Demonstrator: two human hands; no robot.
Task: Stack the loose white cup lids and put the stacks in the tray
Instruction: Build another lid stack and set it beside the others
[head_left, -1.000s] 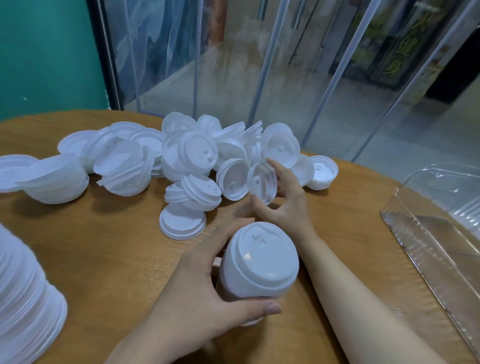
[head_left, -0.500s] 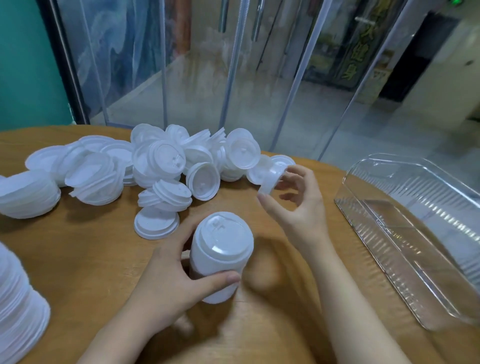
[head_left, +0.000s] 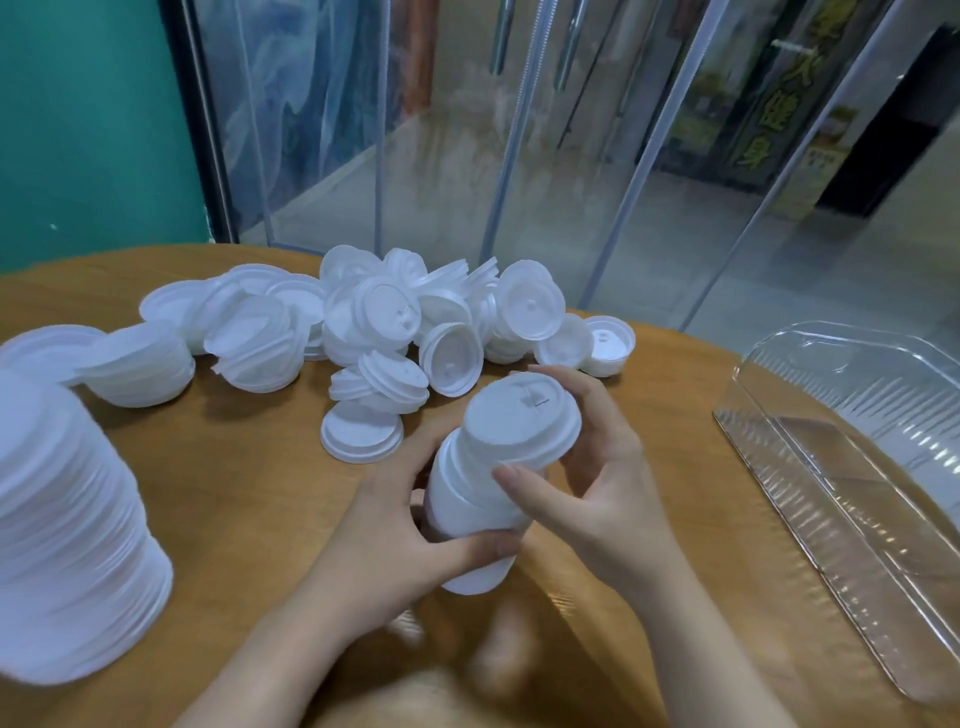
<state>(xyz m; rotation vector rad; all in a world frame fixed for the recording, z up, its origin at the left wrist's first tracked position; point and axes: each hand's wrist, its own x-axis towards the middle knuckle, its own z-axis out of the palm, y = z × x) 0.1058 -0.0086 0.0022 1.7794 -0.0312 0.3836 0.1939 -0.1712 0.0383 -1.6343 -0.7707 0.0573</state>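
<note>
My left hand (head_left: 395, 525) grips a short stack of white cup lids (head_left: 467, 514), tilted up off the round wooden table (head_left: 249, 499). My right hand (head_left: 597, 478) holds a single white lid (head_left: 519, 421) by its rim on the top of that stack, thumb in front and fingers behind. A heap of loose white lids (head_left: 395, 317) lies on the table beyond my hands. The clear plastic tray (head_left: 852, 467) stands at the right and holds no lids that I can see.
A tall stack of lids (head_left: 62, 519) stands at the near left, with a shorter stack (head_left: 140, 364) behind it. One lid (head_left: 361, 431) lies flat just left of my hands. Glass panels and a teal wall rise behind the table.
My right hand took a lid from the heap's right end and brought it onto the top of the stack. My left hand kept hold of the stack and tilted it toward the right.
</note>
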